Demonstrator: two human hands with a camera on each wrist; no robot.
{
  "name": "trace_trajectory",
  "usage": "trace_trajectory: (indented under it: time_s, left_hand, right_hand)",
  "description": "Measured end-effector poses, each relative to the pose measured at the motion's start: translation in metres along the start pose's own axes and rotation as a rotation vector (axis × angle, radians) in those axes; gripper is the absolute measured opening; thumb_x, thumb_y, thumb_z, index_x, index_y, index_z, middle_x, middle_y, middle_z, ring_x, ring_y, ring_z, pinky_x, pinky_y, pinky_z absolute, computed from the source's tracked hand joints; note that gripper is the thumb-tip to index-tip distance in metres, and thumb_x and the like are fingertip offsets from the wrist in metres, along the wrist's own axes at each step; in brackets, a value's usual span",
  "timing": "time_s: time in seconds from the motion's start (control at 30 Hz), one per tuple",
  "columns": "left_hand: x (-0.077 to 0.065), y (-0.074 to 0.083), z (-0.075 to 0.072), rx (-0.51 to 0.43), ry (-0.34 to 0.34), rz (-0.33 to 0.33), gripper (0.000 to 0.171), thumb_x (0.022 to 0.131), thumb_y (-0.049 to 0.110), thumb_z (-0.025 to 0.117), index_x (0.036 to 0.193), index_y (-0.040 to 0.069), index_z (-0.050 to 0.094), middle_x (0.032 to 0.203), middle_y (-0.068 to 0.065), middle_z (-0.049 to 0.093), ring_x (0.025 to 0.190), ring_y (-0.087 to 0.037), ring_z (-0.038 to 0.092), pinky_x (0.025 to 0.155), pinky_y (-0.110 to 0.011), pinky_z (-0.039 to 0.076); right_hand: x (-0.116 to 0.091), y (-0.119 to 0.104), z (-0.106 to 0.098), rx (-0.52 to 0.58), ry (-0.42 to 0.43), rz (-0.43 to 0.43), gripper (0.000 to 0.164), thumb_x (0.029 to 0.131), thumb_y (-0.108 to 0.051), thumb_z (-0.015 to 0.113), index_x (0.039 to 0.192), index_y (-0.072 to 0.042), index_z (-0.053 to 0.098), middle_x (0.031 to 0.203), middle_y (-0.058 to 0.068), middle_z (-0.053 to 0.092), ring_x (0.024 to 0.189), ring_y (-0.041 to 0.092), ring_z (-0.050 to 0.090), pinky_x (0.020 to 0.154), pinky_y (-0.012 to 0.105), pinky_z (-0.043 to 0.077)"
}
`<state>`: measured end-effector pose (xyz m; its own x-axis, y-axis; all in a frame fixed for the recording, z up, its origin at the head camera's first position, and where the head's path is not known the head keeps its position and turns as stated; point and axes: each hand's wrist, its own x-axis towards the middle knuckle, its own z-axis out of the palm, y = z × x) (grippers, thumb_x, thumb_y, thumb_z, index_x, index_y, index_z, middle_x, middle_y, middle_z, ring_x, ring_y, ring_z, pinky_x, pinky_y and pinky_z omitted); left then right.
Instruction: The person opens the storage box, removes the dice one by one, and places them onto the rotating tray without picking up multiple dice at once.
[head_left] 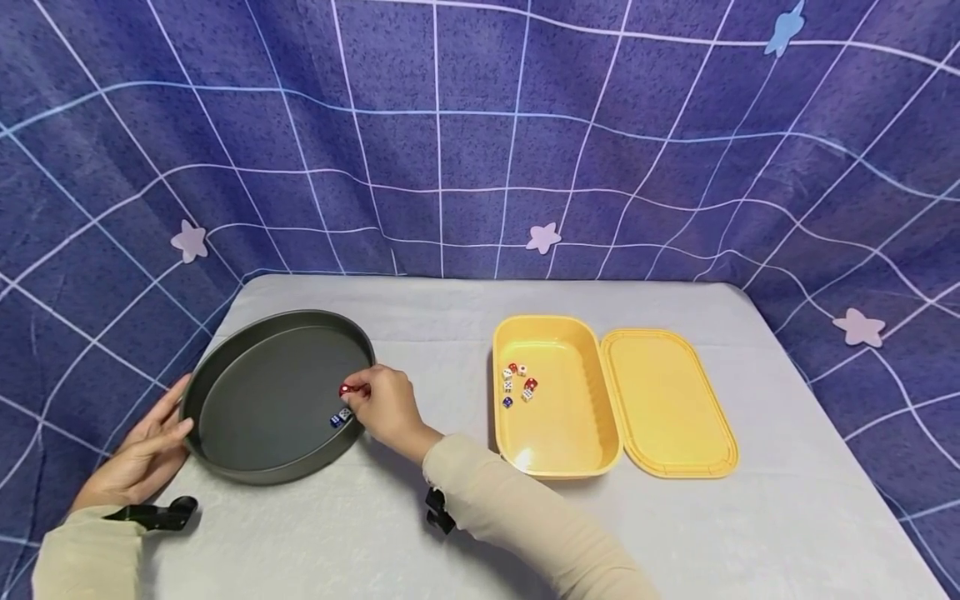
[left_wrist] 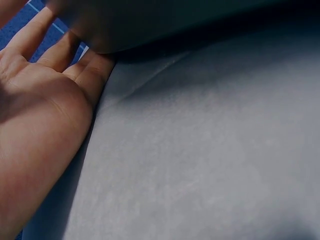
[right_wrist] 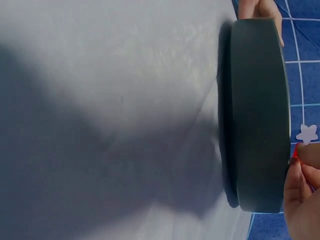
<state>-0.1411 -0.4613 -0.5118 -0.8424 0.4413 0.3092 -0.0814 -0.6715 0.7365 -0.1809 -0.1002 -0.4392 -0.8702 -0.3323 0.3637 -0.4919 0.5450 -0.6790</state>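
Blue gridded cloth hangs beyond the fingers. Between the two hands lies a dark grey pan; the left hand grips its edge, thumb at the rim, fingers against the outer wall. That hold is best firm enough to stop sliding, without tipping. Well to the right of the right fingers sit a yellow tub, with loose dice in it, and a yellow lid. The right hand pinches a red die at the pan's right rim; a light fingertip pinch should serve, avoiding a nudge to the white die and blue die just below those fingertips. No brand, label or writing is readable, only pips.
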Motion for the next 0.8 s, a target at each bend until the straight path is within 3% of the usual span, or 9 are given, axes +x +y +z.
trace_trajectory:
  time_s: [0.43, 0.6, 0.8]
  left_hand:
    - [-0.001, 0.000, 0.000, 0.023, 0.009, 0.006, 0.071, 0.097, -0.015, 0.017, 0.154, 0.018, -0.010, 0.159, 0.007, 0.019, 0.141, -0.006, 0.027, 0.108, -0.026, 0.035]
    - [-0.001, 0.000, 0.000, -0.010, 0.004, 0.000, 0.072, 0.097, -0.015, 0.016, 0.153, 0.019, -0.010, 0.160, 0.007, 0.019, 0.141, -0.007, 0.027, 0.108, -0.027, 0.035]
    - [-0.001, 0.001, 0.001, -0.012, 0.002, -0.005, 0.072, 0.097, -0.015, 0.016, 0.153, 0.020, -0.014, 0.159, 0.007, 0.020, 0.141, -0.007, 0.027, 0.108, -0.027, 0.035]
  right_hand:
    - [-0.004, -0.001, 0.003, -0.017, 0.054, -0.016, 0.011, 0.080, -0.012, 0.078, 0.091, -0.011, 0.078, 0.084, -0.002, 0.071, 0.069, -0.001, 0.061, 0.061, 0.003, 0.041]
    - [-0.002, 0.001, 0.000, 0.057, 0.034, 0.016, 0.015, 0.081, -0.011, 0.077, 0.095, -0.007, 0.077, 0.085, 0.000, 0.073, 0.070, -0.002, 0.063, 0.062, 0.003, 0.042]
    - [0.003, 0.005, -0.015, 0.154, 0.000, 0.111, 0.018, 0.082, -0.011, 0.076, 0.100, -0.006, 0.076, 0.086, 0.002, 0.074, 0.072, 0.000, 0.064, 0.064, 0.006, 0.045]
